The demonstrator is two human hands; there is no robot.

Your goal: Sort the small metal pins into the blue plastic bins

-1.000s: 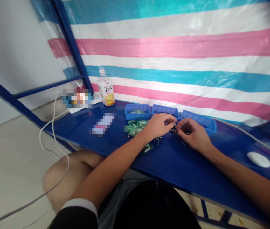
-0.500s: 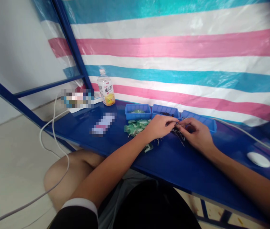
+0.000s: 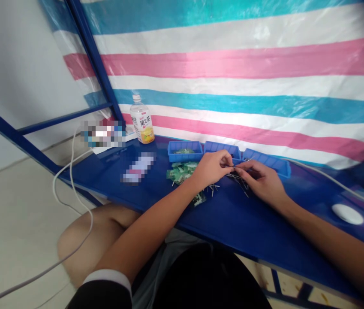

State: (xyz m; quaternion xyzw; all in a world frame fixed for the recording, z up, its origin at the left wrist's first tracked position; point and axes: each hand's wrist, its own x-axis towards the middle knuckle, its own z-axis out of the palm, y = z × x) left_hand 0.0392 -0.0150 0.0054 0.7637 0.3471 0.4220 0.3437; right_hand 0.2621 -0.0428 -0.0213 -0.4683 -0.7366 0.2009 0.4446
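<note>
My left hand (image 3: 213,167) and my right hand (image 3: 260,178) meet fingertip to fingertip over the blue table (image 3: 227,223). Both are pinched on a small dark part, too small to make out. Thin metal-legged parts (image 3: 242,184) lie beneath and beside my right fingers, and more (image 3: 213,189) lie below my left hand. Left of my left hand is a pile of green circuit boards (image 3: 180,172). Behind the hands stand three blue bins: the left bin (image 3: 185,157) holds green pieces, the middle bin (image 3: 222,148) is partly hidden by my left hand, and the right bin (image 3: 280,168) is partly covered by my right.
A drink bottle (image 3: 142,122) stands at the back left, near a blurred-out item (image 3: 138,167) on the table. A white oval object (image 3: 348,213) lies at the right. White cables (image 3: 72,171) hang at the left, by the blue frame (image 3: 94,60). A striped sheet (image 3: 233,64) hangs behind.
Both hands have shifted slightly left, with the fingertips still together. The dark contents of the middle bin are now mostly hidden behind my left hand.
</note>
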